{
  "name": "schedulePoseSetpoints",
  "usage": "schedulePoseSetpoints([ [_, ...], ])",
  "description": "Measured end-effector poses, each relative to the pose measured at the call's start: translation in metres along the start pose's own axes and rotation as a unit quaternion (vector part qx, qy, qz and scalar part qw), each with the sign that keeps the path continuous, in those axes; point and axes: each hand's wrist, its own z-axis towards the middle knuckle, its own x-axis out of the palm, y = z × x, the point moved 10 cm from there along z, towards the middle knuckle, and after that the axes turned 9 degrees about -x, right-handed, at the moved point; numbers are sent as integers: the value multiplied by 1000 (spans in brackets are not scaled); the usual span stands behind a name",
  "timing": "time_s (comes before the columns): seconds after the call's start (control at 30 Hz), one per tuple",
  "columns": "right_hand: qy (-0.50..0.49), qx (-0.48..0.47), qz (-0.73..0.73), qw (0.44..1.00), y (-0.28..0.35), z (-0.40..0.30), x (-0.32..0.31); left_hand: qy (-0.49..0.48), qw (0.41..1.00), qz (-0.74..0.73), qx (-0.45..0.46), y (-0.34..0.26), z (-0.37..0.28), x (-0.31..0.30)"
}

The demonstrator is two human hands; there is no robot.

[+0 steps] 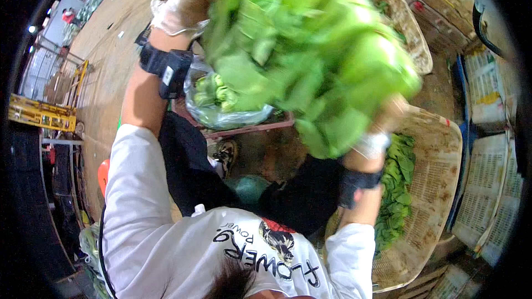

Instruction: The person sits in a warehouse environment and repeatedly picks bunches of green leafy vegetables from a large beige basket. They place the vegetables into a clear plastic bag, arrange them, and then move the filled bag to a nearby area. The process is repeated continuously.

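A large bunch of leafy green vegetables (291, 54) is held up between my two hands, its pale stalk ends towards the top and right. My left hand (187, 4), in a thin whitish glove, grips its left end. Around the right end is my right hand (388, 120), gloved and blurred. Below the bunch, a clear plastic bag (216, 118) holding more greens lies in a reddish crate (249, 129). To the right, leafy greens (397, 195) lie in a big plastic basket (440, 174). Part of the bunch is blurred.
Another large basket (415, 45) stands at the upper right. Stacked plastic crates (478, 187) line the right side, with dirty boxes (440, 8) above. A yellow metal cart (41, 112) is at the far left. A person in red (68, 16) is in the distance.
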Motion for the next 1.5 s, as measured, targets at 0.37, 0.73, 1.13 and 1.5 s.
schedulePoseSetpoints([
  [0.37, -141, 302, 316, 888, -343, -92, 114, -119, 922, -61, -364, 203, -127, -215],
  [0.73, -235, 239, 40, 941, -397, -48, -48, 14, 847, 337, -411, 317, 91, -288],
  [1.13, -180, 139, -519, 824, -326, -40, -54, -141, 660, 684, -277, 282, 89, -255],
  [1.5, -156, 188, -550, 799, -324, -42, -65, -269, 702, 656, -74, 296, 74, -256],
])
